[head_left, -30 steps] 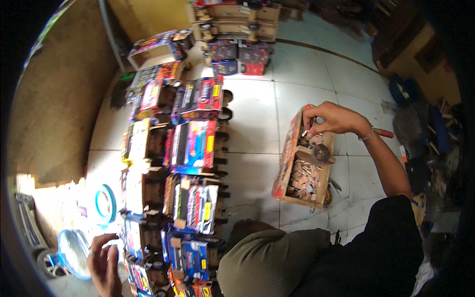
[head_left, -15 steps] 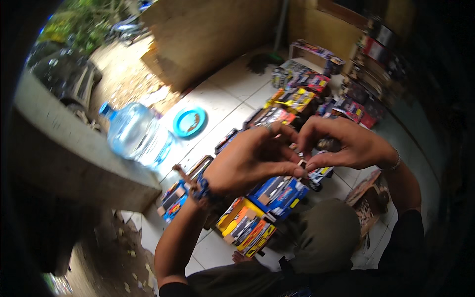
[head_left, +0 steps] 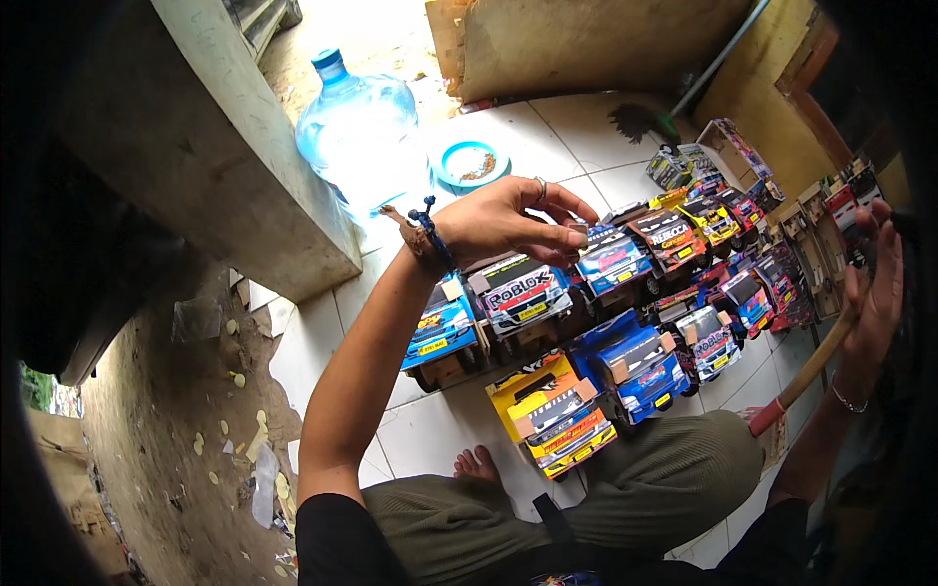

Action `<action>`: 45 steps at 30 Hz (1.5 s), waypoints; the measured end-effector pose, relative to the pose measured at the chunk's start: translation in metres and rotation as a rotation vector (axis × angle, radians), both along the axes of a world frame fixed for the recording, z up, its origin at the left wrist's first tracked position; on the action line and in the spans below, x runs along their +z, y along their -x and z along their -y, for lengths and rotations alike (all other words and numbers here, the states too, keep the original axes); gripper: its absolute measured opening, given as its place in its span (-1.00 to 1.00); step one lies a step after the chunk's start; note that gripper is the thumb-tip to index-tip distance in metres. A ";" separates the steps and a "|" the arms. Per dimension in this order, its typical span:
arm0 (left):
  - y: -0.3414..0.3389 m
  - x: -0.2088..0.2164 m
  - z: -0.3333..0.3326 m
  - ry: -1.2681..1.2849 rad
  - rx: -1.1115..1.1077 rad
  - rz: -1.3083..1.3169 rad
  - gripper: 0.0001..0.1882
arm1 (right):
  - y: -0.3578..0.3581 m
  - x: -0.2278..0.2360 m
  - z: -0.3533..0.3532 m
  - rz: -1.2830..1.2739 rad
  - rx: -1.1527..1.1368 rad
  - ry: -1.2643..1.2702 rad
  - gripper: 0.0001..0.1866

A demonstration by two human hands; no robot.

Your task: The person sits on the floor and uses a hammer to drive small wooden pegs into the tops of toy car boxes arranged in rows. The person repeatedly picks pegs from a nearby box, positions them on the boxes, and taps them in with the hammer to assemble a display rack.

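My left hand (head_left: pixel 513 223) is held above the toy trucks, thumb and fingertips pinched on a small greyish piece (head_left: pixel 578 229) too small to name. At the right edge, my right hand (head_left: pixel 876 283) has its fingers stretched upward. A wooden handle with a red end (head_left: pixel 809 373) slants past my knee, its upper end against the right palm; I see no fingers wrapped round it. Below the hands stand rows of colourful toy trucks, among them a yellow truck (head_left: pixel 554 415), a blue truck (head_left: pixel 630 369) and a white-fronted truck (head_left: pixel 520 293).
A large clear blue water jug (head_left: pixel 357 127) stands by the low wall (head_left: pixel 234 137). Behind the trucks sits a blue-rimmed plate (head_left: pixel 447 156) with brown bits. A broom (head_left: pixel 655 122) leans at the back. Littered ground (head_left: pixel 210 410) lies left of the white tiles.
My hands, together before, are now apart. The right hand has moved to the right edge, beside the wooden handle; the left stays over the trucks, still pinching. The whole view has shifted.
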State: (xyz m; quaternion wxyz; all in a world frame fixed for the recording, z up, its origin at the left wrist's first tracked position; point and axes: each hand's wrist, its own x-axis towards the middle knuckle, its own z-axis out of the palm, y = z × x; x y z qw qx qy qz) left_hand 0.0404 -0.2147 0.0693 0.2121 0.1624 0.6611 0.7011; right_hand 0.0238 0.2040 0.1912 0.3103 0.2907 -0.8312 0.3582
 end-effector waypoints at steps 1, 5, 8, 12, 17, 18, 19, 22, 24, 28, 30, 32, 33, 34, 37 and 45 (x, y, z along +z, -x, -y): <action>0.002 -0.009 0.004 0.010 -0.038 -0.026 -0.57 | 0.001 0.001 -0.005 -0.223 -0.028 -0.278 -0.51; 0.009 -0.042 0.007 0.031 0.047 0.148 -0.63 | -0.009 -0.005 -0.011 0.048 0.064 -0.349 -0.42; 0.023 -0.056 0.014 0.330 -0.068 0.014 -0.58 | -0.010 -0.033 -0.001 0.146 -0.022 -0.129 -0.51; 0.034 -0.072 0.017 0.300 -0.045 0.088 -0.60 | -0.040 -0.067 0.005 0.665 0.014 0.630 -0.53; 0.036 -0.084 0.020 0.312 -0.003 0.080 -0.64 | -0.070 -0.101 0.013 0.829 0.092 0.765 -0.50; 0.035 -0.086 0.020 0.320 0.020 0.082 -0.64 | -0.072 -0.103 0.014 0.847 0.090 0.775 -0.49; 0.035 -0.086 0.020 0.321 0.021 0.073 -0.65 | -0.074 -0.104 0.016 0.865 0.088 0.785 -0.48; 0.034 -0.086 0.021 0.351 0.033 0.065 -0.66 | -0.073 -0.103 0.024 0.920 0.068 0.770 -0.44; 0.034 -0.086 0.021 0.326 0.022 0.070 -0.66 | -0.072 -0.102 0.029 0.951 0.075 0.751 -0.43; 0.034 -0.085 0.021 0.374 0.043 0.085 -0.66 | -0.069 -0.101 0.039 1.006 0.127 0.666 -0.38; 0.035 -0.086 0.021 0.377 0.051 0.104 -0.66 | -0.065 -0.102 0.044 1.019 0.162 0.540 -0.37; 0.035 -0.086 0.021 0.380 0.048 0.101 -0.65 | -0.062 -0.105 0.049 1.018 0.163 0.423 -0.35; 0.035 -0.086 0.021 0.395 0.048 0.095 -0.64 | -0.058 -0.104 0.051 1.049 0.231 0.350 -0.39; 0.035 -0.087 0.021 0.384 0.049 0.103 -0.64 | -0.055 -0.106 0.055 1.062 0.219 0.271 -0.42; 0.035 -0.087 0.020 0.370 0.052 0.105 -0.64 | -0.049 -0.111 0.068 1.075 0.208 0.083 -0.61; 0.036 -0.087 0.020 0.379 0.056 0.134 -0.63 | -0.034 -0.116 0.107 1.132 0.289 -0.053 -0.63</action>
